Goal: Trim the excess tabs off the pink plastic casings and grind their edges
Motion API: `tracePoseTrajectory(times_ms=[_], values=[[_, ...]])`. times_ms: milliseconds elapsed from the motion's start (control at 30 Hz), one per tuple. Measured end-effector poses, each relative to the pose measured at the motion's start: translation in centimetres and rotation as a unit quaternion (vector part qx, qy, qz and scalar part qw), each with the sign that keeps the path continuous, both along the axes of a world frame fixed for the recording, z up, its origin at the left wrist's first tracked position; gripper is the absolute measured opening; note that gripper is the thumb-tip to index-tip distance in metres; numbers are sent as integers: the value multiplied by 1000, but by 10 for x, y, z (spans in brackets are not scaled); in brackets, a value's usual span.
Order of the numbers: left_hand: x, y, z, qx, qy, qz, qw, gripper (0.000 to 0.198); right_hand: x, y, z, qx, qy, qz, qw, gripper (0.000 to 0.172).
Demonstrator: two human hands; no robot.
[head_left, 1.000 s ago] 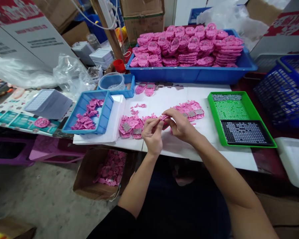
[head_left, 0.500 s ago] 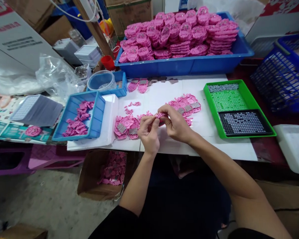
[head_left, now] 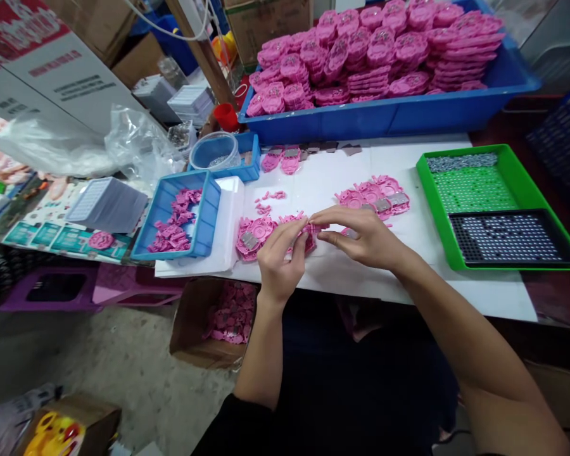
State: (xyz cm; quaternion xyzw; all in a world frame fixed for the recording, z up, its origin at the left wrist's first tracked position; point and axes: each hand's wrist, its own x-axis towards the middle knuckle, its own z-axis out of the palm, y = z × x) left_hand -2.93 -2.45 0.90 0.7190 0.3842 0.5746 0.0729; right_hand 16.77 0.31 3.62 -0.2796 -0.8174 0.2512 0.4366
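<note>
Over the near edge of the white work surface, my left hand (head_left: 282,256) is closed, fingertips and thumb pinching a pink plastic part (head_left: 310,235). Facing it, my right hand (head_left: 361,235) has its thumb and fingers bent around the other side of that part. Most of the part is hidden by my fingers. Left of my hands lie pink plastic casings (head_left: 256,235) with grey metal plates set in them. More pink casings (head_left: 375,195) with plates lie beyond my right hand. Small pink pieces (head_left: 270,197) are scattered behind my left hand.
A light blue bin (head_left: 209,221) of small pink parts stands left. Behind is a large blue tray (head_left: 384,117) stacked with pink casings. At right sits a green tray (head_left: 437,221) with screws and a black perforated plate (head_left: 508,237). A cardboard box (head_left: 185,329) stands below.
The view has swung left, so the table things sit further right. My hands have drawn slightly apart at the fingertips, and my right fingers are straighter around the pink part.
</note>
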Motion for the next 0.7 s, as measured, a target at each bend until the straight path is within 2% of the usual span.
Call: tracePoseTrajectory(times_ms=[100, 233, 367, 500, 600, 700], values=[[1, -1, -1, 11, -3, 15, 1000, 28, -1, 0, -4, 23, 0, 0, 1000, 21], [5, 0, -4, 2, -2, 22, 1000, 24, -3, 0, -11, 82, -16, -39, 996, 27], [10, 4, -5, -3, -19, 3, 1000, 21, -3, -3, -10, 112, -22, -80, 990, 26], [14, 10, -6, -16, -74, -34, 997, 21, -5, -5, -8, 136, -9, -104, 985, 21], [15, 14, -6, -35, -111, -64, 991, 23, -5, -6, -6, 123, 0, -108, 987, 19], [15, 15, -5, -70, -139, -71, 985, 21, -4, -7, -2, 66, 14, -87, 994, 19]])
